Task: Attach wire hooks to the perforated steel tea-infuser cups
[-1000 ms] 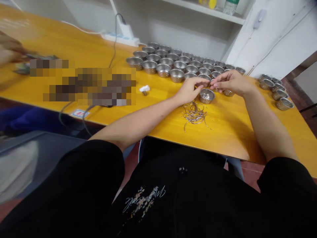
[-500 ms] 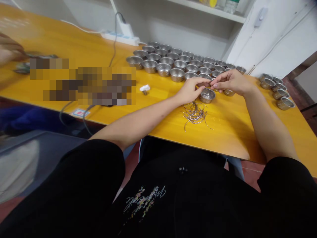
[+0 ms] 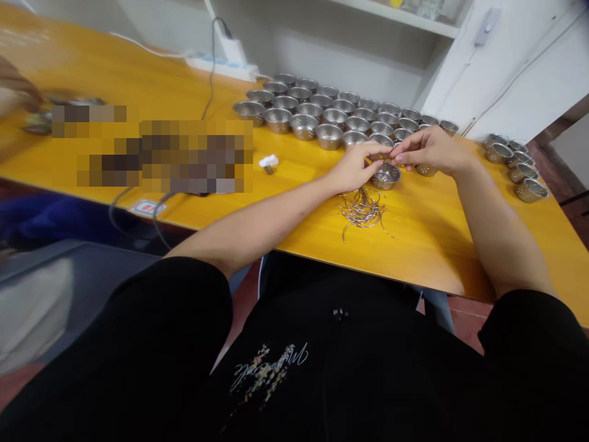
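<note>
A small perforated metal cup stands upright on the table just below my two hands. My left hand reaches over its left side, thumb near the rim and fingers bent toward the right hand. My right hand is pinched at the cup's far side, its fingertips meeting those of the left. Whatever is between the fingertips is too small and hidden to make out. In front of the cup lies a loose pile of thin, curved metal wires.
Rows of similar metal cups stand behind my hands, with another group at the right. A white scrap, a power strip with cables and a blurred-out area are to the left. Another person's hand shows at the far left.
My hands stay over the same cup with almost the same grip. The view has shifted very slightly, and the other person's hand at far left has moved a little.
</note>
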### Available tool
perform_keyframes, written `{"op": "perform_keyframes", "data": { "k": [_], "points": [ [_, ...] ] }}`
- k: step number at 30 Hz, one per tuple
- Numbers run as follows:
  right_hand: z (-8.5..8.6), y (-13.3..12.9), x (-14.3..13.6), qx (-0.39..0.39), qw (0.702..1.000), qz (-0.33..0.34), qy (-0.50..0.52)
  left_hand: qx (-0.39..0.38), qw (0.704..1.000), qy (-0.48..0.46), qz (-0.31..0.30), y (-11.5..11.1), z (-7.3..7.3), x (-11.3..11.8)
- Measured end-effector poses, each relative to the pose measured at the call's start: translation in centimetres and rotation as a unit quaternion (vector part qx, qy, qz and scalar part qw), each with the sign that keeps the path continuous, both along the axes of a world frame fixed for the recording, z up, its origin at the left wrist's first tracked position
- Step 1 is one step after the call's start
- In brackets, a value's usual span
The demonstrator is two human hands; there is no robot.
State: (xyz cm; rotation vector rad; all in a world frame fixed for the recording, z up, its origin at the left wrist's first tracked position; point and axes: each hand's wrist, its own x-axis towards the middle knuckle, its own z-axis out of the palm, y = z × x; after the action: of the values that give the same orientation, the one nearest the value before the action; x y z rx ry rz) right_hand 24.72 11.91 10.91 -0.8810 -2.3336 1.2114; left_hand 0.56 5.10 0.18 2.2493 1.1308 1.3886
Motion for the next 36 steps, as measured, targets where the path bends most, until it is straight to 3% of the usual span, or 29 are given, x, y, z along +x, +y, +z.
{"op": "perform_keyframes", "data": {
  "k": [22,36],
  "points": [
    [-0.2,0.0,-0.3,0.008,1.000,0.002,-0.023,-0.016,1.000,-0.011,0.005,-0.3,0.2,0.2],
    [-0.7,-0.4,-0.7,-0.010,0.999,0.022,-0.041,-0.054,0.996,-0.026,-0.060,0.3,-0.8,0.1]
  ]
}}
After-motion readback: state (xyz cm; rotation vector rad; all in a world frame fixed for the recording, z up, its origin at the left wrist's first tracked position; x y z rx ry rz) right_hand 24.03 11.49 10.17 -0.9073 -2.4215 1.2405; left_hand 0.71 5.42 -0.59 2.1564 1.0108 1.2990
